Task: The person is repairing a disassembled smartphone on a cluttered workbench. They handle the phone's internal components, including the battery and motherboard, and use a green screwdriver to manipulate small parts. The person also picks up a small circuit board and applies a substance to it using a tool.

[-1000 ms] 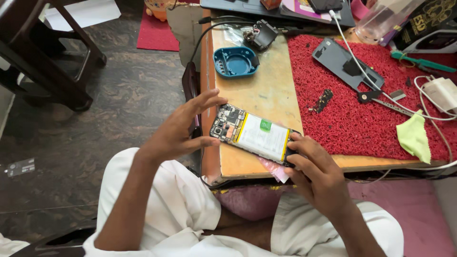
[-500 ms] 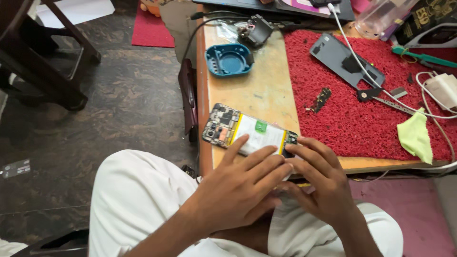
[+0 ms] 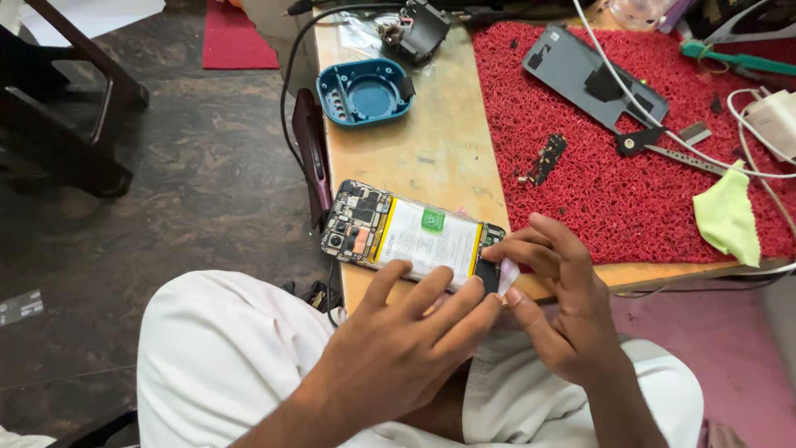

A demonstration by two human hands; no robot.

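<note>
An opened smartphone (image 3: 398,232) with its back cover off lies across the near edge of the wooden table (image 3: 431,141), showing a white battery and the circuit board. My left hand (image 3: 406,348) rests its fingertips on the phone's near long edge. My right hand (image 3: 555,290) grips the phone's right end, with a small white tab (image 3: 507,274) pinched between thumb and finger.
A red bristle mat (image 3: 597,191) covers the table's right part, with a grey phone back cover (image 3: 580,70), tweezers (image 3: 676,158), a small dark circuit part (image 3: 546,158) and a yellow-green cloth (image 3: 730,217) on it. A blue round casing (image 3: 365,91) sits at the far left. White cables cross the mat.
My left hand left the phone's left end and came across to its near edge by the right hand. The phone now lies flatter on the table edge.
</note>
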